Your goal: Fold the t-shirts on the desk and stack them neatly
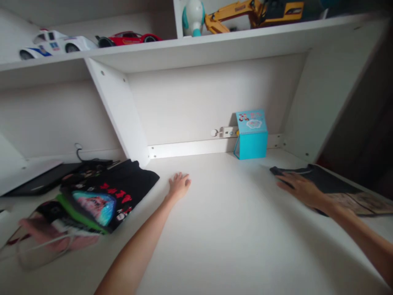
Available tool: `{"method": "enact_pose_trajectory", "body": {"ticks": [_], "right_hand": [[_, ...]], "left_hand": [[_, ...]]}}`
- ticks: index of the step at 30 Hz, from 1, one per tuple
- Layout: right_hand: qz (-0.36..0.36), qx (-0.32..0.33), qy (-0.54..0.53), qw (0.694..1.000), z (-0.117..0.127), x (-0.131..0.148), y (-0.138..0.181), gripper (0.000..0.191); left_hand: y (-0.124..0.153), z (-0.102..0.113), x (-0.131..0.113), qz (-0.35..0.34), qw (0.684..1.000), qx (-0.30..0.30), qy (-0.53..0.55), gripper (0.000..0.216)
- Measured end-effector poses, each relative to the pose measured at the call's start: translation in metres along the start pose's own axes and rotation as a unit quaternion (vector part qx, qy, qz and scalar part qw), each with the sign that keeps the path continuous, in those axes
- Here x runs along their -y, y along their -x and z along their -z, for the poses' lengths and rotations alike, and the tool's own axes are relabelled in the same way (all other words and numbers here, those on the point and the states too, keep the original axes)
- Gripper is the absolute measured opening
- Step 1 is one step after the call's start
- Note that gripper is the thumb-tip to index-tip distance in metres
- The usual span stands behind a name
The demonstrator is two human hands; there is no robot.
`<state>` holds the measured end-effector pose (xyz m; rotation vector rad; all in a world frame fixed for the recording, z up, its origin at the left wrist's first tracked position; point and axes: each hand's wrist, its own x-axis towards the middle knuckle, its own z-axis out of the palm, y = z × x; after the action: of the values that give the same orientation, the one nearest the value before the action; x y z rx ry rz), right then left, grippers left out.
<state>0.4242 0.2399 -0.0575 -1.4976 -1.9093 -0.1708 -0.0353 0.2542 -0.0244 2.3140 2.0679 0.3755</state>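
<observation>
My left hand (179, 186) rests on the white desk (215, 229), fingers spread and holding nothing. Just left of it lies a black T-shirt (141, 180) with red lettering and a shiny blue print. On the right, my right hand (299, 189) reaches over a folded dark grey shirt (328, 180) with a beige printed part. Its fingers are stretched out flat at the shirt's left end; whether they press on the cloth is hard to tell.
A blue desk calendar (253, 145) stands at the back by a wall socket (229, 132). Pink and clear items (58, 237) and a black laptop-like object (39, 180) lie at left. Above, a shelf (215, 49) holds toy cars (132, 38) and a yellow toy excavator (260, 14).
</observation>
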Motion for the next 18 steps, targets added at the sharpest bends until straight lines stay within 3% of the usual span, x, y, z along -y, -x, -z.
{"method": "enact_pose_trajectory", "body": {"ticks": [4, 7, 11, 14, 16, 18], "right_hand": [[0.130, 0.197, -0.022, 0.971, -0.045, 0.114, -0.013, 0.054], [0.166, 0.235, -0.005, 0.958, -0.060, 0.175, -0.011, 0.049], [0.158, 0.200, 0.020, 0.967, -0.067, 0.193, -0.005, 0.045], [0.159, 0.194, 0.009, 0.968, -0.068, 0.189, -0.003, 0.045], [0.152, 0.193, 0.004, 0.969, -0.067, 0.188, -0.003, 0.044], [0.144, 0.198, -0.003, 0.970, -0.067, 0.190, -0.004, 0.043]], "left_hand": [[0.005, 0.024, 0.007, 0.011, 1.000, -0.020, -0.011, 0.029], [0.013, 0.059, 0.042, 0.045, 0.997, -0.053, -0.038, 0.028], [0.033, 0.108, 0.116, 0.156, 0.961, -0.198, -0.118, 0.032], [0.045, 0.129, 0.155, 0.179, 0.950, -0.224, -0.122, 0.019], [0.047, 0.135, 0.156, 0.164, 0.955, -0.219, -0.115, 0.012], [0.046, 0.134, 0.132, 0.111, 0.963, -0.223, -0.103, 0.019]]}}
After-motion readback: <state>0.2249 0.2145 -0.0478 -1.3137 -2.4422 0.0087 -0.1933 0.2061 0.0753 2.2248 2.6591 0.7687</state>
